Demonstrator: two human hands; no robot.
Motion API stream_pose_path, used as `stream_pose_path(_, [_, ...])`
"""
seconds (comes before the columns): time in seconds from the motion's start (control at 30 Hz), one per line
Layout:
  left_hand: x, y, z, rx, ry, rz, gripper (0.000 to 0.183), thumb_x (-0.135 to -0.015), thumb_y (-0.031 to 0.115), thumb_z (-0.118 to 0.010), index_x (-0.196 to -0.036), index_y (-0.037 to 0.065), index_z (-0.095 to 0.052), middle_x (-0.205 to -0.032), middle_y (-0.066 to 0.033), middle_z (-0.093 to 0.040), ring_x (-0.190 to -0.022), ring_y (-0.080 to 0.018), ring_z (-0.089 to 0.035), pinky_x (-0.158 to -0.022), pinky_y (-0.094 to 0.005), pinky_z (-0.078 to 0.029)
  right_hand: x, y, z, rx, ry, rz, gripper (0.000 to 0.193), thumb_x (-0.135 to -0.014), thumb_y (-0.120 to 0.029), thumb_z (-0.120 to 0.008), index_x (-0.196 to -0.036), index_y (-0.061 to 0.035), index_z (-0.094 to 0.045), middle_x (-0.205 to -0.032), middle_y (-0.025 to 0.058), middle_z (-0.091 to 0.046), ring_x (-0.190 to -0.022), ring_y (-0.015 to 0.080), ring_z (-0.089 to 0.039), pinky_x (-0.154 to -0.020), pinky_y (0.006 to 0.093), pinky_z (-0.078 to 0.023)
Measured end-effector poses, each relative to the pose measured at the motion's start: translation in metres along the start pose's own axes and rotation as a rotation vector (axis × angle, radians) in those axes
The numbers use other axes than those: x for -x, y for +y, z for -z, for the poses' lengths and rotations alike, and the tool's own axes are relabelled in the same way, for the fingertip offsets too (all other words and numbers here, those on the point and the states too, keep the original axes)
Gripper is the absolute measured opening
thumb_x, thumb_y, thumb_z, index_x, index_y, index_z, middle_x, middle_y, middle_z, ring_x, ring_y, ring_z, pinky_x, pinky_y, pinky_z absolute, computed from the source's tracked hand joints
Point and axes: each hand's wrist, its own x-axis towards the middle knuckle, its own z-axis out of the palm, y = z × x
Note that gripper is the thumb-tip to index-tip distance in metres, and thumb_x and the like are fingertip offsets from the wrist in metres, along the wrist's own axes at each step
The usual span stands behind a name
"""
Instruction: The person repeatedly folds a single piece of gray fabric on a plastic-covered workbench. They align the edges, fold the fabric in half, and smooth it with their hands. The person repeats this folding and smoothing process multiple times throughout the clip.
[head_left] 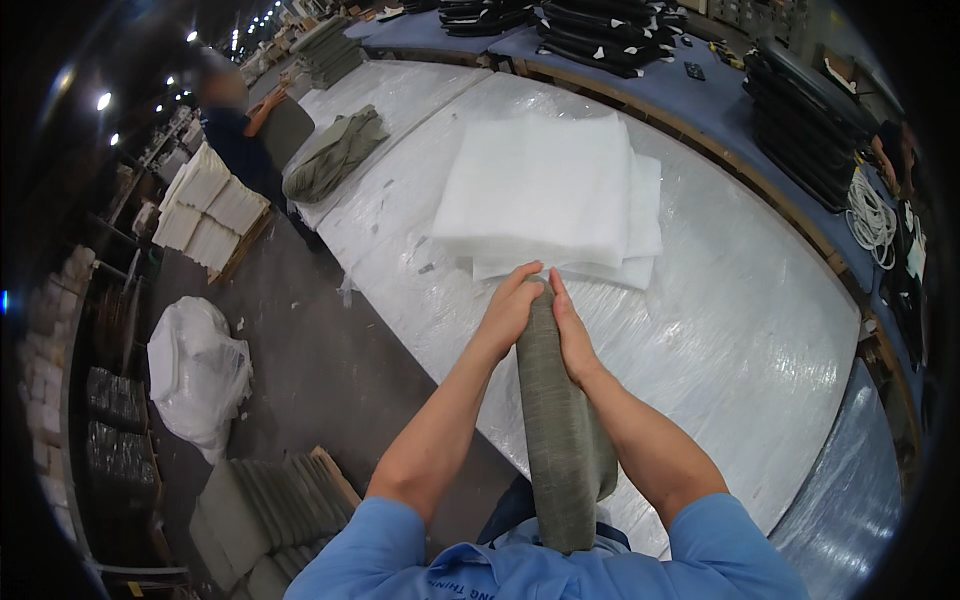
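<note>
The green cushion (555, 430) stretches from my chest over the near edge of the table (740, 310). Its covering looks mostly done; whether closing is left, I cannot tell. Its long axis points far, narrow side up. My left hand (510, 308) and right hand (571, 328) press its far end between them.

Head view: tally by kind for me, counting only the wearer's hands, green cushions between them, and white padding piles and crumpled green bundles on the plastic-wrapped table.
Wearer's hands: 2 (left hand, right hand)
Green cushion between them: 1
White padding pile on the plastic-wrapped table: 1
Crumpled green bundle on that table: 1
Total: 5
</note>
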Motion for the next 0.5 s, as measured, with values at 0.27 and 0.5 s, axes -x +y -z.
stream_pose_path(0.27, [-0.004, -0.005, 0.0, 0.209, -0.056, -0.03, 0.054, -0.105, 0.038, -0.049, -0.149, 0.008, -0.054, -0.15, -0.0135, -0.054, -0.136, -0.0223, -0.047, -0.114, -0.035, -0.037, 0.009, 0.015, 0.003, -0.145, -0.043, -0.116, 0.082, -0.109, -0.061, -0.024, -0.166, -0.0035, -0.009, -0.174, 0.0149, -0.011, -0.16, 0.0273, -0.009, -0.129, 0.0383, -0.009])
stream_pose_path(0.5, [0.031, 0.012, -0.043, 0.424, 0.143, 0.082, 0.074, -0.107, 0.063, -0.034, -0.167, 0.021, -0.022, -0.171, -0.0091, -0.024, -0.157, -0.0279, -0.022, -0.126, -0.0404, -0.023, 0.026, 0.061, 0.038, -0.076, 0.005, -0.145, 0.077, -0.11, -0.061, -0.019, -0.168, -0.0113, -0.008, -0.174, 0.0131, -0.011, -0.16, 0.0283, -0.009, -0.129, 0.0395, -0.011])
